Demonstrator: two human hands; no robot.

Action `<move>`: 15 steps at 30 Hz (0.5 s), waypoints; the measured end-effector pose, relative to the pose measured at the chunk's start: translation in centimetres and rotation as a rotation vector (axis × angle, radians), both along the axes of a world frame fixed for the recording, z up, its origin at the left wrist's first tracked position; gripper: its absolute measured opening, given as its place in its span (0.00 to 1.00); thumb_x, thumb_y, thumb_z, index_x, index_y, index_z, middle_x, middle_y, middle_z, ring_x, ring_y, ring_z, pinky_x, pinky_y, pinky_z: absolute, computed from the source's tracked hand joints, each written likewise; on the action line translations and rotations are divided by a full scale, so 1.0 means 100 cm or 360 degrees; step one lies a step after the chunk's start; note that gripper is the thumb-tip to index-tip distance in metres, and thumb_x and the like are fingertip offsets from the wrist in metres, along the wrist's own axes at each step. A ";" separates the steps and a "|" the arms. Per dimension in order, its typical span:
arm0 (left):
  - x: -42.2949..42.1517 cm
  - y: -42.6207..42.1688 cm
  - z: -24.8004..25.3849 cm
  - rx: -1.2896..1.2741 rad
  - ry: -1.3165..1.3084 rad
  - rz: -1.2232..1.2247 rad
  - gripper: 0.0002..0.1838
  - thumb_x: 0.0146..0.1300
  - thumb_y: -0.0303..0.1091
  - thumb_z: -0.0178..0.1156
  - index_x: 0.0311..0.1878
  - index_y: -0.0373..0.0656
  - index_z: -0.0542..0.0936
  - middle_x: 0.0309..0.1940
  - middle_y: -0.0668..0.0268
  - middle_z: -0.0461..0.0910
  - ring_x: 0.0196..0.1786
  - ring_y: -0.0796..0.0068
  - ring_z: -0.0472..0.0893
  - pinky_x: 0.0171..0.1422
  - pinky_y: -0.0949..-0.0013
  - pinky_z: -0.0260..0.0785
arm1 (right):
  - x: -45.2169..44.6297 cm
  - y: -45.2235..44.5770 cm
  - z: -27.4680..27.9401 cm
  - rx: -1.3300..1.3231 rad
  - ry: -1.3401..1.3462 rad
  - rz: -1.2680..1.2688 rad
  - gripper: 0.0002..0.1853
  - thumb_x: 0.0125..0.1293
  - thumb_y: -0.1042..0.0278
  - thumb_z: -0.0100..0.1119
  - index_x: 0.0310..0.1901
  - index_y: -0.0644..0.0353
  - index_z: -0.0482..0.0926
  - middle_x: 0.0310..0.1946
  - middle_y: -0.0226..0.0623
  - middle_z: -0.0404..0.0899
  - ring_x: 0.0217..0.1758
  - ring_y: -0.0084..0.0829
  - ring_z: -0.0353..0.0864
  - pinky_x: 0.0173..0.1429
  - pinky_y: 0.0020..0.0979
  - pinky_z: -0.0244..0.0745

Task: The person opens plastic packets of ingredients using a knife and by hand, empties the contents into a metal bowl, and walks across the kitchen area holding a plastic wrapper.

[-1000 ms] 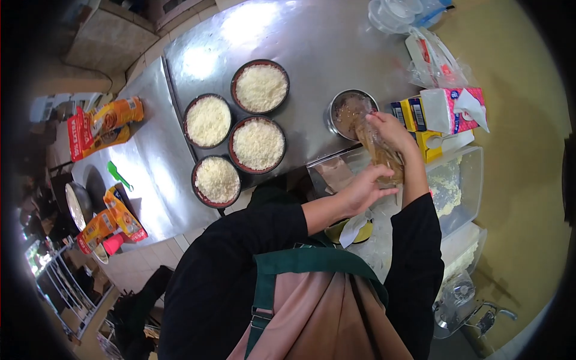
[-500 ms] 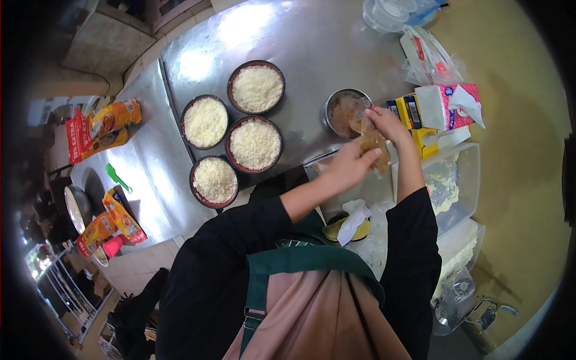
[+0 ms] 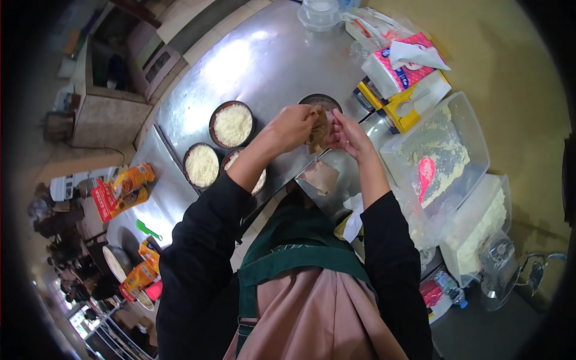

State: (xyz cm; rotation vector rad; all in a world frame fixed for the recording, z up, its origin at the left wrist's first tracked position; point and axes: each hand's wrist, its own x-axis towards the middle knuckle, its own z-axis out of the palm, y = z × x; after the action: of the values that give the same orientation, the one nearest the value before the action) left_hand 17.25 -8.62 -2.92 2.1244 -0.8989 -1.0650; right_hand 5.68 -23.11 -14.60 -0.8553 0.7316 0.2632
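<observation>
Shifted up toward the bowl just beyond the grip, the left hand pinches a brown bag, the right hand half-curled against it, hold unclear. Three pans left of the grip look filled with white shreds; bag work appears unfinished.

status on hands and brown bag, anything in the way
Left hand gripping brown bag. Right hand at bag's edge, grip unclear. Metal bowl partly hidden behind them; nothing seen blocking.

Plastic bag (crumpled, brownish)
</observation>
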 end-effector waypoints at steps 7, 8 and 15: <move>0.011 -0.002 -0.001 -0.0167 0.0306 0.0024 0.13 0.66 0.29 0.47 0.48 0.33 0.75 0.34 0.62 0.79 0.36 0.75 0.78 0.41 0.70 0.72 | -0.023 0.036 0.021 0.0546 -0.0341 -0.0212 0.26 0.66 0.37 0.42 0.49 0.52 0.74 0.38 0.29 0.81 0.36 0.26 0.80 0.36 0.30 0.75; 0.012 -0.003 0.001 -0.0116 0.0397 0.0018 0.14 0.67 0.28 0.48 0.52 0.33 0.73 0.38 0.65 0.79 0.38 0.77 0.77 0.43 0.73 0.71 | -0.023 0.041 0.026 0.0625 -0.0353 -0.0232 0.27 0.66 0.37 0.43 0.49 0.54 0.73 0.38 0.30 0.80 0.37 0.27 0.80 0.36 0.31 0.73; 0.003 -0.001 0.011 -0.0057 0.0302 0.0225 0.15 0.69 0.33 0.47 0.54 0.35 0.70 0.40 0.63 0.76 0.37 0.77 0.77 0.42 0.72 0.73 | -0.016 0.058 0.025 0.0710 -0.0573 -0.0493 0.22 0.69 0.43 0.42 0.51 0.50 0.72 0.41 0.28 0.80 0.42 0.24 0.79 0.37 0.31 0.74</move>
State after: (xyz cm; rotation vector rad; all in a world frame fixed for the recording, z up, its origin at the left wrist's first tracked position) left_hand 17.54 -8.68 -1.81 1.9861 -0.6637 -1.1460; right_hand 4.11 -17.35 -12.06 -0.3419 0.4331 -0.0109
